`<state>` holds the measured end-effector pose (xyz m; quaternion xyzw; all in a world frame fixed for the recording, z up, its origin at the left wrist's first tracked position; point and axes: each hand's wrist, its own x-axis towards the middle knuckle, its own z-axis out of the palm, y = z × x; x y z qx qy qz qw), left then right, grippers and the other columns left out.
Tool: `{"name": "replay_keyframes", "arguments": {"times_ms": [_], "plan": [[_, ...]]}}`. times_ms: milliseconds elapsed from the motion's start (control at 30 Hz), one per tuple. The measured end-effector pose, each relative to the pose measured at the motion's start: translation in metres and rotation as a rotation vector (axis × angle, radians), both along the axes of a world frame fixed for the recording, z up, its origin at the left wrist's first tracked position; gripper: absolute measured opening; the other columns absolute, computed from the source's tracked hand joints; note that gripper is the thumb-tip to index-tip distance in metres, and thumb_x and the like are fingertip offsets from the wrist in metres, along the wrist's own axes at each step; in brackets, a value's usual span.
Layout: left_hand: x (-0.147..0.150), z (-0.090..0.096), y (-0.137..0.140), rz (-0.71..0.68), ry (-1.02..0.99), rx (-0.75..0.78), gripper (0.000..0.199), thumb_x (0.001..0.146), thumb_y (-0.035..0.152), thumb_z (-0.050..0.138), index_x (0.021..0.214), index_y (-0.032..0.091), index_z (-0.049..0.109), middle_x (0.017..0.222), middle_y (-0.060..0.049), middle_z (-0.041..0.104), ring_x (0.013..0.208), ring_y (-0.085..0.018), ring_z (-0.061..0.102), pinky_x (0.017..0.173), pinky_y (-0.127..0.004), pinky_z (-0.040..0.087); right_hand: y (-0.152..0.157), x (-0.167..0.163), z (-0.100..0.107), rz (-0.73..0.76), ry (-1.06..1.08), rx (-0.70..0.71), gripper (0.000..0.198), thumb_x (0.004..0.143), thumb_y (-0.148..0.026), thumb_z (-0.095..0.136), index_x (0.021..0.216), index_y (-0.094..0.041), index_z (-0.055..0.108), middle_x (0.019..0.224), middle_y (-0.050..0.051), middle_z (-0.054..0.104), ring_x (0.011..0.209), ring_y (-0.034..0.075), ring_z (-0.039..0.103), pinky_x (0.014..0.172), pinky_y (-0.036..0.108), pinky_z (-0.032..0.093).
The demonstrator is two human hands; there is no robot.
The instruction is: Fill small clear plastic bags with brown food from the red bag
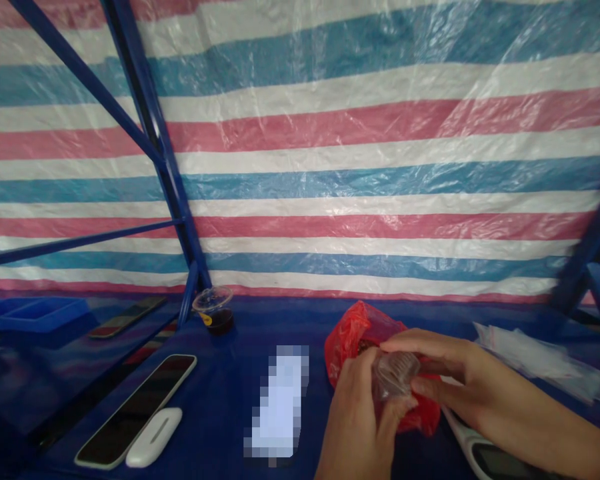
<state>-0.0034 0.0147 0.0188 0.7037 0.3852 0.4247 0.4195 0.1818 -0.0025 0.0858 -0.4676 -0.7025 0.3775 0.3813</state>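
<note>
A striped tarpaulin (360, 133) in pink, white and blue bands, with a clear plastic sheet over it, filled the whole background. Dark blue metal struts (153, 127) crossed in front of it on the left, and another blue strut (587, 267) stood at the right edge. Below lay the counter (220, 413), covered in deep blue.

On the counter's left side sat a blue tray (33, 313), with a dark phone (127, 315) lying just beside it. Nearer the camera lay a larger white-edged phone (136, 408) with a dark screen, and touching its lower end, a small white oval device (154, 437). A pile of clear plastic bags (535, 357) lay at the right, well apart from these.

In the lower middle, a red plastic bag (353, 333) sat crumpled on the counter, right behind the hands. The left hand (353, 427) rose from the bottom edge, its fingers curled around a small clear plastic wrapper (395, 375); its grip was closed on that wrapper. The right hand (455, 380) came in from the right, thumb and fingers pinched on the same wrapper from above and the side. What the wrapper held was too blurred to tell, perhaps something small and ridged.

A white handheld device (480, 453) lay under the right wrist. By the foot of the struts stood a small clear cup (214, 308) with dark liquid.
</note>
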Motion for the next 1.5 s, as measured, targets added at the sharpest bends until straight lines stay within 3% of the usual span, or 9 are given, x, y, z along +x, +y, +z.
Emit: {"name": "replay_keyframes", "arguments": {"times_ms": [100, 300, 500, 633, 733, 900, 1033, 1267, 1500], "plan": [[0.001, -0.001, -0.001, 0.02, -0.043, 0.006, 0.046, 0.096, 0.025, 0.062, 0.141, 0.022, 0.059, 0.139, -0.011, 0.066, 0.135, -0.031, 0.057, 0.117, -0.049, 0.041, -0.003, -0.009, 0.005, -0.041, -0.031, 0.088, 0.031, 0.095, -0.046, 0.071, 0.121, -0.03, 0.079, 0.126, 0.008, 0.076, 0.112, 0.028, 0.075, 0.099, 0.038, 0.062], [0.003, -0.007, -0.003, -0.007, -0.124, 0.011, 0.046, 0.104, 0.038, 0.056, 0.146, 0.019, 0.058, 0.146, -0.015, 0.062, 0.139, -0.032, 0.054, 0.12, -0.049, 0.039, -0.005, -0.014, 0.003, 0.082, 0.049, 0.013, 0.034, 0.101, -0.044, 0.064, 0.13, -0.031, 0.075, 0.133, 0.008, 0.074, 0.115, 0.025, 0.074, 0.097, 0.035, 0.063], [0.002, -0.013, -0.004, -0.078, -0.202, -0.068, 0.059, 0.109, 0.052, 0.045, 0.156, 0.019, 0.05, 0.161, -0.015, 0.053, 0.148, -0.031, 0.048, 0.126, -0.047, 0.036, 0.0, -0.017, -0.002, -0.061, -0.121, 0.274, 0.032, 0.097, -0.028, 0.064, 0.126, -0.033, 0.077, 0.134, 0.006, 0.073, 0.117, 0.023, 0.073, 0.098, 0.031, 0.062], [0.002, -0.011, -0.003, -0.102, -0.234, -0.12, 0.065, 0.107, 0.062, 0.042, 0.152, 0.016, 0.054, 0.143, -0.017, 0.066, 0.13, -0.031, 0.062, 0.116, -0.047, 0.046, 0.001, -0.013, -0.001, -0.076, -0.231, 0.395, 0.03, 0.101, -0.023, 0.053, 0.117, -0.032, 0.077, 0.123, 0.004, 0.076, 0.106, 0.02, 0.076, 0.092, 0.027, 0.063], [0.003, -0.01, 0.0, -0.167, -0.324, -0.146, 0.062, 0.105, 0.063, 0.047, 0.143, 0.015, 0.06, 0.13, -0.016, 0.071, 0.118, -0.029, 0.067, 0.108, -0.045, 0.051, 0.001, -0.008, 0.0, -0.035, -0.293, 0.389, 0.031, 0.105, -0.024, 0.051, 0.124, -0.034, 0.074, 0.126, 0.003, 0.075, 0.107, 0.018, 0.075, 0.092, 0.026, 0.062], [0.005, -0.015, 0.003, -0.169, -0.463, -0.145, 0.062, 0.101, 0.057, 0.064, 0.149, 0.02, 0.053, 0.153, -0.015, 0.059, 0.141, -0.03, 0.056, 0.123, -0.046, 0.04, -0.003, -0.003, 0.003, -0.068, -0.366, 0.395, 0.03, 0.103, -0.027, 0.06, 0.127, -0.036, 0.074, 0.127, 0.002, 0.076, 0.107, 0.02, 0.076, 0.094, 0.027, 0.061], [0.004, -0.011, -0.002, -0.305, -0.507, -0.197, 0.067, 0.098, 0.061, 0.066, 0.149, 0.019, 0.054, 0.148, -0.016, 0.063, 0.136, -0.032, 0.061, 0.12, -0.049, 0.044, -0.004, -0.004, 0.006, -0.082, -0.315, 0.387, 0.021, 0.101, -0.038, 0.066, 0.118, -0.035, 0.079, 0.117, 0.003, 0.08, 0.102, 0.023, 0.078, 0.088, 0.028, 0.063], [0.0, -0.007, 0.0, -0.276, -0.411, -0.167, 0.063, 0.101, 0.063, 0.059, 0.141, 0.015, 0.061, 0.139, -0.018, 0.069, 0.131, -0.032, 0.065, 0.115, -0.048, 0.048, -0.005, -0.003, 0.01, -0.025, -0.23, 0.165, 0.021, 0.094, -0.044, 0.075, 0.11, -0.033, 0.082, 0.116, 0.005, 0.081, 0.103, 0.028, 0.078, 0.093, 0.034, 0.063], [-0.002, -0.011, 0.002, -0.349, -0.45, -0.195, 0.072, 0.093, 0.053, 0.076, 0.153, 0.02, 0.052, 0.154, -0.017, 0.06, 0.143, -0.035, 0.056, 0.124, -0.054, 0.039, -0.007, -0.002, 0.006, -0.038, -0.242, 0.215, 0.022, 0.099, -0.028, 0.066, 0.117, -0.035, 0.079, 0.119, 0.001, 0.079, 0.105, 0.021, 0.076, 0.096, 0.029, 0.06]]}}
